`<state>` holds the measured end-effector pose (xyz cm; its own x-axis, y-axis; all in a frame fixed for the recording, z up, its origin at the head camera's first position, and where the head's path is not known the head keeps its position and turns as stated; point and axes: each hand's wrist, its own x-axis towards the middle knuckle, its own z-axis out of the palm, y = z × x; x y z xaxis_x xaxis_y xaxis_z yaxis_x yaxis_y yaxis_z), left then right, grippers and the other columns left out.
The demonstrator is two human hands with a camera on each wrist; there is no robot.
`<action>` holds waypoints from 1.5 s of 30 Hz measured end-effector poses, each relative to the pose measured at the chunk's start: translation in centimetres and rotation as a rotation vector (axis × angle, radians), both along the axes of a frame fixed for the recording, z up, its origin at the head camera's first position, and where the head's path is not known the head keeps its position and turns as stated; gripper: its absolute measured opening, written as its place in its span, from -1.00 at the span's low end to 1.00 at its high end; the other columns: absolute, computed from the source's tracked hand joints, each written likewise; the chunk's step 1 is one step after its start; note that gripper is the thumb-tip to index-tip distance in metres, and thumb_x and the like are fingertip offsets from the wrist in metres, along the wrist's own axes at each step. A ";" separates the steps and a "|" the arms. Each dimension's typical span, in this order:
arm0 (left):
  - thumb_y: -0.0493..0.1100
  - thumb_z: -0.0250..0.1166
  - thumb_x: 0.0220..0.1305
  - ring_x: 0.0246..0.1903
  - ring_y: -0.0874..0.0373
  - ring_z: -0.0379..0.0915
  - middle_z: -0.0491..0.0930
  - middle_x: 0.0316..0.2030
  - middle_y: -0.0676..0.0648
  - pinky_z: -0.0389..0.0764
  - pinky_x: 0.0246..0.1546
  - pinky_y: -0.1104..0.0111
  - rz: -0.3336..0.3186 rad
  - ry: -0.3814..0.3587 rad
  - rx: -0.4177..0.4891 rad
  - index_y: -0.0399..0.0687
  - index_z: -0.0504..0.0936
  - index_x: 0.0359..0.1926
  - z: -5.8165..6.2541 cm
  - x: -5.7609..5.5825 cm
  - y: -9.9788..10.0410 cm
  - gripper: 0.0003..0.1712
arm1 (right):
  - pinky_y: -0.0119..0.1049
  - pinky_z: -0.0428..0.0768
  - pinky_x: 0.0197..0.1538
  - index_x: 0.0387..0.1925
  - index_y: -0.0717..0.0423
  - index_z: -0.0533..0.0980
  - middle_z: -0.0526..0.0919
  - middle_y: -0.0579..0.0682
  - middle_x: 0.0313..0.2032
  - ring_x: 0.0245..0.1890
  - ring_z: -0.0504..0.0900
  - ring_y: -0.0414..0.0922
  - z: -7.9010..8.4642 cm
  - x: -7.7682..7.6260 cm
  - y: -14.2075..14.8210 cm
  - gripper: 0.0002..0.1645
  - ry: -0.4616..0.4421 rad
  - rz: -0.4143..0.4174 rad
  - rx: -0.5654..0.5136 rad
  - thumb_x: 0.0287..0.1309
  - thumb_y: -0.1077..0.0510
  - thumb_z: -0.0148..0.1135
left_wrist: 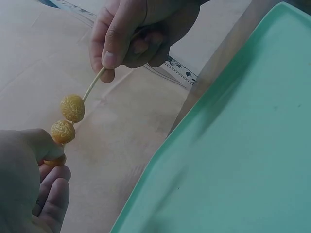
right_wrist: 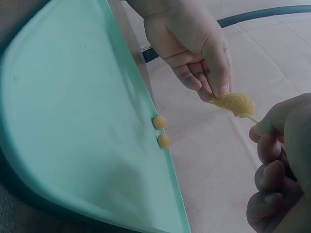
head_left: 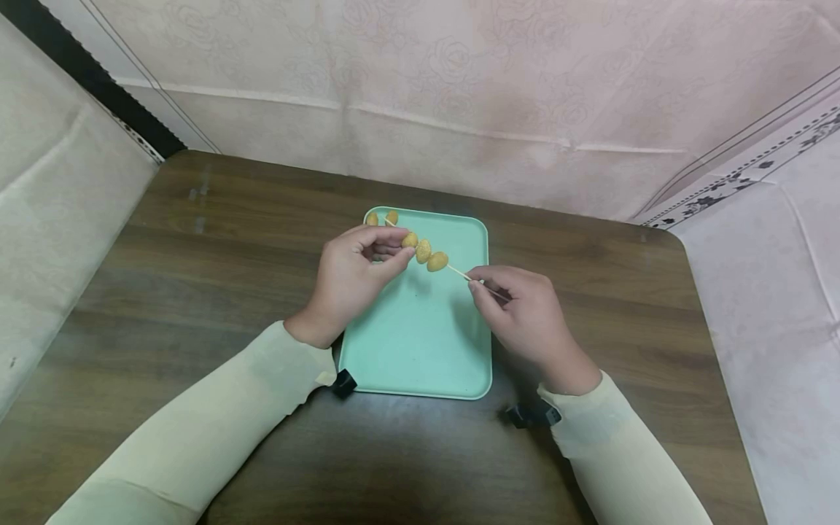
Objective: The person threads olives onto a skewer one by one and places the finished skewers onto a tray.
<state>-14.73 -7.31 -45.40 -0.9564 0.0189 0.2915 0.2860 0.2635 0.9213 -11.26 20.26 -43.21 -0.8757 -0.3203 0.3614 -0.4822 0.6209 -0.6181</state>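
Observation:
A thin wooden skewer [head_left: 459,273] carries three small yellow, wrinkled food balls [head_left: 424,251], held above the mint-green tray [head_left: 420,350]. My left hand [head_left: 354,281] pinches the ball [left_wrist: 57,160] farthest along the stick between thumb and fingers. On the other side, my right hand [head_left: 525,313] grips the bare end of the skewer, its thumb against the index finger. Two loose balls [right_wrist: 159,122] lie on the tray along its far edge. In the right wrist view the threaded balls overlap, so they cannot be told apart there.
The tray stands on a dark brown wooden table [head_left: 230,292]. Pale patterned cloth [head_left: 459,95] hangs behind the far table edge, with more cloth at both sides. A small black device [head_left: 343,384] sits at the left wrist and another [head_left: 531,415] at the right.

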 end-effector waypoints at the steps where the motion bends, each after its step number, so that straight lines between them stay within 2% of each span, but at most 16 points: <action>1: -0.15 0.64 0.40 -0.16 0.24 0.84 0.86 -0.08 0.01 0.81 0.00 0.42 0.000 -0.003 0.004 -0.02 0.91 0.07 0.0 0.0 0.0 -0.74 | -0.37 0.52 -0.40 -0.01 0.10 0.85 0.69 -0.12 -0.44 -0.43 0.52 -0.18 0.0 0.0 0.0 -0.84 0.002 0.000 0.001 0.50 0.22 0.45; 7: -0.19 0.63 0.39 -0.13 0.19 0.82 0.84 -0.04 -0.04 0.81 0.01 0.41 -0.017 0.006 0.025 -0.07 0.89 0.07 0.2 0.0 0.0 -0.73 | -0.36 0.48 -0.43 -0.02 0.11 0.84 0.62 -0.14 -0.50 -0.48 0.47 -0.18 0.1 -0.2 0.0 -0.85 0.012 -0.008 0.022 0.51 0.22 0.43; 12: -0.19 0.62 0.40 -0.10 0.21 0.77 0.82 -0.02 0.00 0.81 0.00 0.39 -0.049 0.004 -0.009 -0.07 0.87 0.11 0.5 -0.2 -0.1 -0.70 | -0.35 0.48 -0.44 -0.01 0.12 0.83 0.58 -0.13 -0.52 -0.50 0.46 -0.18 0.1 -0.4 0.1 -0.85 0.013 -0.015 0.040 0.52 0.21 0.43; 17: -0.16 0.62 0.39 -0.01 0.19 0.74 0.80 0.05 0.06 0.80 0.01 0.22 -0.068 0.022 -0.096 0.05 0.86 0.18 0.9 -0.2 -0.3 -0.63 | -0.34 0.48 -0.44 0.01 0.11 0.81 0.59 -0.11 -0.51 -0.50 0.46 -0.16 0.1 -0.7 0.5 -0.86 -0.007 -0.026 0.040 0.54 0.20 0.43; 23: -0.16 0.62 0.37 0.11 -0.06 0.66 0.76 0.16 -0.04 0.71 0.07 0.02 -0.053 0.088 -0.240 0.03 0.78 0.29 1.0 -0.7 -1.0 -0.51 | -0.32 0.53 -0.38 0.05 0.10 0.80 0.73 -0.08 -0.41 -0.46 0.52 -0.14 0.1 -1.5 1.3 -0.82 -0.054 -0.055 0.054 0.59 0.15 0.40; 26: -0.13 0.63 0.36 0.18 -0.13 0.60 0.71 0.17 -0.08 0.66 0.20 -0.01 -0.045 0.094 -0.320 -0.02 0.73 0.32 0.8 -1.4 -1.6 -0.45 | -0.29 0.56 -0.36 0.08 0.07 0.80 0.77 -0.07 -0.38 -0.44 0.56 -0.13 -0.1 -1.9 1.8 -0.80 -0.071 -0.086 0.086 0.61 0.11 0.39; 29: -0.10 0.64 0.34 0.25 -0.18 0.57 0.67 0.22 -0.14 0.64 0.28 -0.05 -0.035 0.065 -0.411 -0.05 0.67 0.37 0.6 -2.4 -2.3 -0.37 | -0.24 0.59 -0.35 0.10 0.04 0.80 0.78 -0.07 -0.36 -0.41 0.58 -0.10 -0.2 -2.1 2.2 -0.79 -0.103 -0.115 0.105 0.62 0.08 0.39; 32: -0.04 0.64 0.34 0.32 -0.19 0.53 0.63 0.31 -0.16 0.62 0.32 -0.05 -0.027 -0.002 -0.508 -0.03 0.60 0.44 0.7 -3.5 -2.7 -0.28 | -0.20 0.61 -0.34 0.12 0.01 0.80 0.78 -0.07 -0.34 -0.39 0.59 -0.08 -0.3 -2.2 2.5 -0.77 -0.137 -0.136 0.115 0.63 0.05 0.38; 35: 0.03 0.61 0.39 0.39 -0.18 0.47 0.58 0.39 -0.15 0.60 0.38 -0.05 -0.032 -0.084 -0.564 0.00 0.54 0.52 0.8 -4.9 -3.0 -0.23 | -0.17 0.63 -0.31 0.12 0.01 0.79 0.80 -0.06 -0.32 -0.37 0.61 -0.06 -0.5 -2.4 2.6 -0.77 -0.157 -0.146 0.118 0.63 0.04 0.38; 39: 0.09 0.51 0.46 0.45 -0.18 0.43 0.56 0.45 -0.12 0.58 0.41 -0.04 -0.044 -0.145 -0.627 0.03 0.52 0.56 0.9 -6.5 -2.9 -0.25 | -0.15 0.64 -0.29 0.11 0.01 0.79 0.80 -0.05 -0.31 -0.36 0.62 -0.04 -0.8 -2.5 2.6 -0.78 -0.167 -0.152 0.118 0.63 0.05 0.38; 45: 0.10 0.47 0.49 0.46 -0.24 0.44 0.61 0.45 -0.12 0.50 0.49 -0.11 -0.067 -0.149 -0.793 0.01 0.59 0.50 0.7 -8.4 -2.5 -0.33 | -0.15 0.64 -0.29 0.10 0.02 0.79 0.79 -0.04 -0.32 -0.36 0.62 -0.02 -1.0 -2.7 2.7 -0.78 -0.182 -0.158 0.120 0.63 0.05 0.38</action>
